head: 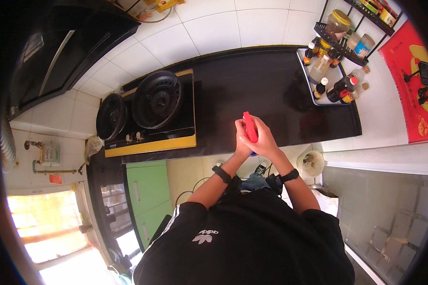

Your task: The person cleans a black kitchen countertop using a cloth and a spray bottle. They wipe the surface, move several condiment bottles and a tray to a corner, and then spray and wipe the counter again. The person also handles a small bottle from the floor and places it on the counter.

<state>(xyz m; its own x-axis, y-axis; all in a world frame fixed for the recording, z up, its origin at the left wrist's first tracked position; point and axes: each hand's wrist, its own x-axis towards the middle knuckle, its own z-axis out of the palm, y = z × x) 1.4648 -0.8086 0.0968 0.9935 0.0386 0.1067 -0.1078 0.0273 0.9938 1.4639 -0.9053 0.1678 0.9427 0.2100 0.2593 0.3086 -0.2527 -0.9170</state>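
Observation:
Both hands meet above the front edge of the black countertop (232, 89). Between them stands a narrow red plastic object (250, 127), which looks like the top of a spray bottle. My right hand (265, 137) wraps around its right side. My left hand (242, 141) closes in from the other side, fingers against the right hand. The two hands hide most of what is below the red part. A small blue bit (254, 154) shows under the wrists; whether it joins the red part I cannot tell.
To the left, two black pan-like rings (157, 99) cover the burners of a gas stove (153, 145). A white tray (311, 93) of sauce bottles stands at the right, below a black wire rack (339, 46). A range hood (67, 46) juts out upper left. A bin (311, 161) sits on the floor.

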